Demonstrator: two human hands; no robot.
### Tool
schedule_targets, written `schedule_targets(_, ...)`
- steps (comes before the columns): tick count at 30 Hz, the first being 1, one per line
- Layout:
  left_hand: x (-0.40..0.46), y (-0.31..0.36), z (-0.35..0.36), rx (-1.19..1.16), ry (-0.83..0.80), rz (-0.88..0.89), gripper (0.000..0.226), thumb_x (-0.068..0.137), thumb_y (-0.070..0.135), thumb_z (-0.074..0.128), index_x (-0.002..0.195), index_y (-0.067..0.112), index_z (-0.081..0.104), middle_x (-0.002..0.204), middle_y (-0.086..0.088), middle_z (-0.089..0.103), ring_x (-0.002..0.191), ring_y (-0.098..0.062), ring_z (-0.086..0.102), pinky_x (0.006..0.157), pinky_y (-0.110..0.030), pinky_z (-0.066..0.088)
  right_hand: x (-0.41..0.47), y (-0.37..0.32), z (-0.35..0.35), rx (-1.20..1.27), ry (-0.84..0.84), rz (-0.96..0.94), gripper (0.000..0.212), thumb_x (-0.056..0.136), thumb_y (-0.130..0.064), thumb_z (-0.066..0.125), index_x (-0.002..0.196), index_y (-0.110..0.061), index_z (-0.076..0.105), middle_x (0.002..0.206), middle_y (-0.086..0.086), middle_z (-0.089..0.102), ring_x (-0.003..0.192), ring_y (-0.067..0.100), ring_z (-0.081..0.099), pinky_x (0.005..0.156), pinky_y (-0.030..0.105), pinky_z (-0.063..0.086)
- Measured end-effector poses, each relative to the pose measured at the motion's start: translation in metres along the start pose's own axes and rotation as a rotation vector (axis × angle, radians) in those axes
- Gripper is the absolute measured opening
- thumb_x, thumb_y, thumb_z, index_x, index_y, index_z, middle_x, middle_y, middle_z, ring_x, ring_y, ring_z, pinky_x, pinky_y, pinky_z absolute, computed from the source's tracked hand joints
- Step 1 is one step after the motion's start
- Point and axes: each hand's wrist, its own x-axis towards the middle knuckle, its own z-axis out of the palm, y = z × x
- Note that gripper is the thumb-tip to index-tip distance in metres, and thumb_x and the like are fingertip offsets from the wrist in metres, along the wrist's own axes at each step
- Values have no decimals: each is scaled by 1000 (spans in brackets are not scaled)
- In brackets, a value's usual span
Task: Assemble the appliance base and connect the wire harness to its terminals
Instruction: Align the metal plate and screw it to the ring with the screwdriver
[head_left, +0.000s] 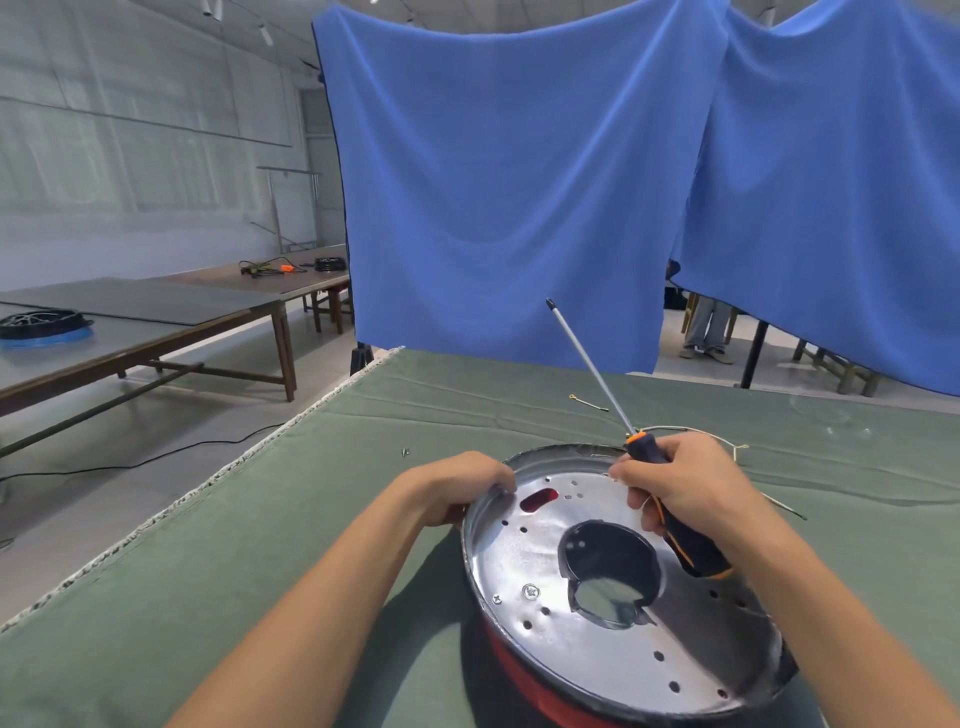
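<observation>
Blue cloth backdrops (519, 182) hung behind a bench covered in green felt-like fabric (260, 545), and on that fabric, close to the person, sat the task's piece: a round shiny metal plate with a large central opening and many small holes (613, 587), seated in a red appliance base shell (511, 660) and tilted up toward the far left. The left hand (457, 486) gripped the plate's far-left rim, fingers curled over the edge. The right hand (680, 486) was wrapped around the black-and-orange handle of a long-shafted screwdriver (670, 512), whose tip pointed up and away, off any screw, while the same fingers seemed to pinch a thin pale wire of the harness (691, 430) that trailed off behind the plate; exactly how the wire was held could not be made out. Two screws (530, 591) already sat near the plate's front-left edge. The step looked like steadying the plate while routing the wire before driving another fastener. Doing it well would have meant keeping the rim pinned flat so the holes lined up, freeing the wire from the tool hand first, and then bringing the tip down square onto the screw head. A loose small terminal pin (587, 402) and a few tiny screws (405, 452) lay farther out on the fabric.
</observation>
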Motion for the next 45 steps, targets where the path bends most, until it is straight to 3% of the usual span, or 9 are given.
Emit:
schedule_targets(10, -29, -10, -9, -183, 100, 30, 8, 82, 15, 47, 84, 9, 50, 64, -7, 50, 56, -21, 41, 54, -26, 36, -1, -6, -4, 34, 36, -27, 14, 81, -8, 65, 71, 1, 64, 44, 0, 59, 35, 15, 51, 42, 22, 42)
schedule_targets(13, -48, -14, -17, -164, 6, -26, 35, 72, 25, 52, 102, 6, 56, 79, -14, 58, 56, -25, 53, 49, -30, 51, -3, -12, 1, -35, 18, -31, 15, 79, -10, 65, 67, -2, 64, 45, -1, 60, 36, 14, 53, 46, 23, 46)
schedule_targets(17, -64, -20, -25, -65, -163, -103, 62, 77, 48, 54, 128, 13, 47, 113, -28, 64, 83, -42, 67, 62, -50, 57, -6, -25, 8, -98, -25, -48, 16, 80, -11, 65, 65, -5, 62, 45, -1, 61, 35, 16, 53, 43, 23, 45)
schedule_targets(20, -68, -26, -21, -22, -193, -62, 63, 79, 66, 52, 121, 20, 57, 107, -17, 70, 91, -36, 70, 68, -49, 58, -10, -34, 14, -118, -57, -62, 16, 80, -10, 65, 65, -5, 60, 45, -1, 60, 35, 16, 53, 42, 23, 45)
schedule_targets(25, -65, -38, -2, -25, -75, 65, 43, 95, 45, 32, 96, 15, 64, 70, -4, 66, 58, -21, 61, 56, -30, 53, -15, -44, 29, -169, -123, -67, 17, 79, -9, 63, 63, -6, 59, 45, -1, 60, 34, 15, 52, 41, 20, 43)
schedule_targets(32, -55, -37, -6, -90, -378, -20, 87, 81, 80, 31, 126, 11, 58, 126, -26, 58, 114, -49, 55, 87, -56, 52, -11, -45, 44, -241, -228, -49, 20, 80, -10, 62, 60, -6, 59, 45, -1, 61, 34, 14, 52, 38, 16, 40)
schedule_targets(40, -46, -41, 18, -582, -263, 185, 39, 86, 48, 48, 77, 22, 75, 81, 0, 70, 68, -12, 64, 67, -22, 50, -12, -38, 40, -216, -261, -47, 27, 82, -11, 65, 56, -7, 58, 43, -2, 59, 33, 12, 51, 38, 14, 38)
schedule_targets(42, -46, -38, 21, -708, -216, 284, 41, 93, 40, 43, 80, 24, 78, 83, 3, 73, 68, -6, 66, 59, -15, 49, -11, -43, 38, -202, -259, -74, 28, 83, -11, 66, 56, -7, 57, 43, -2, 59, 33, 12, 50, 38, 15, 39)
schedule_targets(45, -51, -35, 21, -758, -129, 381, 41, 86, 50, 46, 93, 23, 76, 96, -6, 72, 82, -17, 64, 64, -25, 49, -10, -57, 36, -139, -238, -130, 20, 82, -9, 68, 65, -1, 61, 46, 0, 60, 35, 14, 50, 38, 18, 40)
